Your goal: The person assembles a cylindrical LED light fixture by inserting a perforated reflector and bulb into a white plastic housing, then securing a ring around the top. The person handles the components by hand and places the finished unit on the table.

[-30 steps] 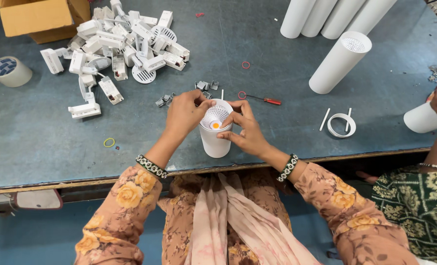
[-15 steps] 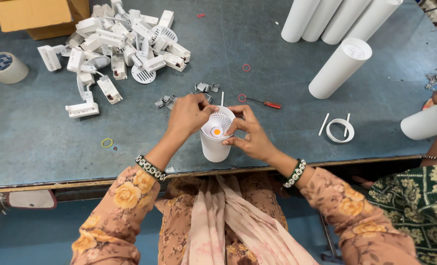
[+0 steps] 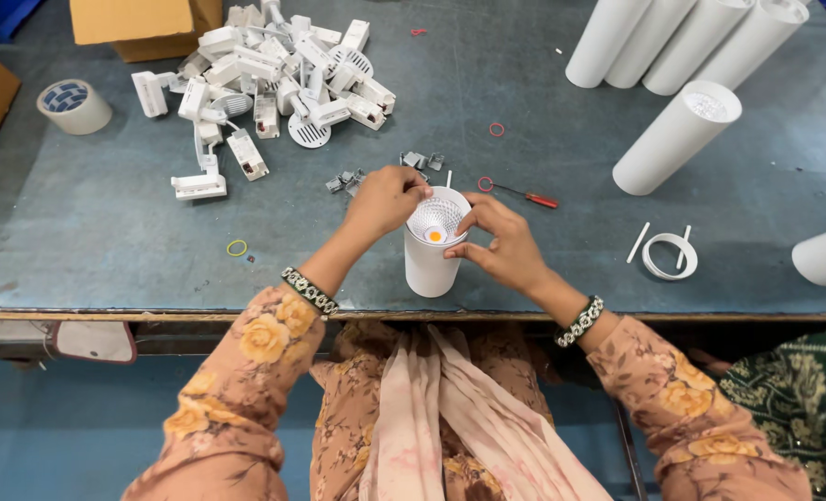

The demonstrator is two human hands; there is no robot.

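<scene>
We have a short white cylindrical lamp housing standing upright at the near edge of the grey-blue worktable, its long axis vertical and its open end facing up at us. Inside that mouth sits a ribbed, shiny reflector with a small orange-yellow spot at its centre.

Our left hand comes in from the left and curls over the far-left part of the rim, fingertips pressed to the edge. Our right hand comes from the right, with its fingers closed on the rim and upper wall on that side. Both hands are clamped on the housing, one on each side, so it lies directly between them; neither is clearly nearer, and the mouth stays open between the two sets of fingers.

Just beyond the housing lie a few small grey metal clips and a slim red-handled screwdriver. Farther left is a heap of white plastic lamp parts, a roll of tape and a cardboard box. To the right, well apart, a longer white tube lies tilted on the table, with a white ring and two short white rods near it. More tubes rest at the far edge
</scene>
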